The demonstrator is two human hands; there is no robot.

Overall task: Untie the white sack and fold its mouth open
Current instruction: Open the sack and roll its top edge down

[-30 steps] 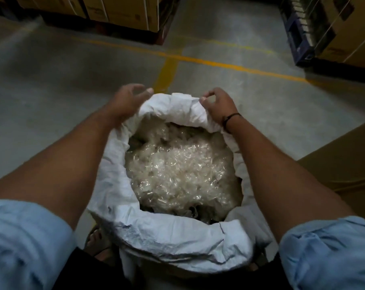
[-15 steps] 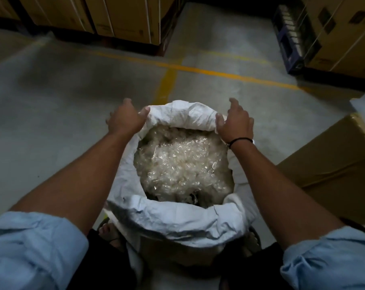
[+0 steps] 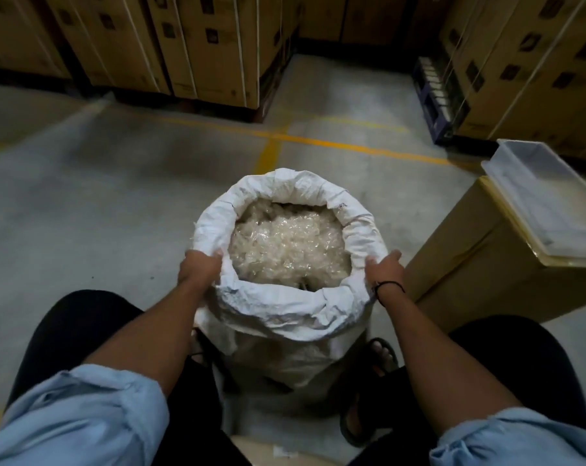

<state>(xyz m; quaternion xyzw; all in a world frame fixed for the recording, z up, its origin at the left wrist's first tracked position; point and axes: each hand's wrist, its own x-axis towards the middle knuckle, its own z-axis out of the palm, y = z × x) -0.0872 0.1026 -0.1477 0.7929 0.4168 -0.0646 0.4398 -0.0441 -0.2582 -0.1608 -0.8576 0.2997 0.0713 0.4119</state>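
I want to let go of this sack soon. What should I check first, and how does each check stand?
1. Untied: ok, the white sack gapes, no tie visible.
2. Mouth folded outward all round: ok.
3. Contents: clear plastic pieces lie below the rim: ok.
4. Grip: left hand and right hand hold the rim's sides: ok.
5. Sack stands unsupported: cannot tell, base hidden.

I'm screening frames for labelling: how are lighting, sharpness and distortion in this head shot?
Head view: dim light, dark corners; wide-angle distortion leans the stacked cartons outward; slight motion blur softens the left hand, the right hand and the floor; the white sack and its clear contents read plainly, without glare.
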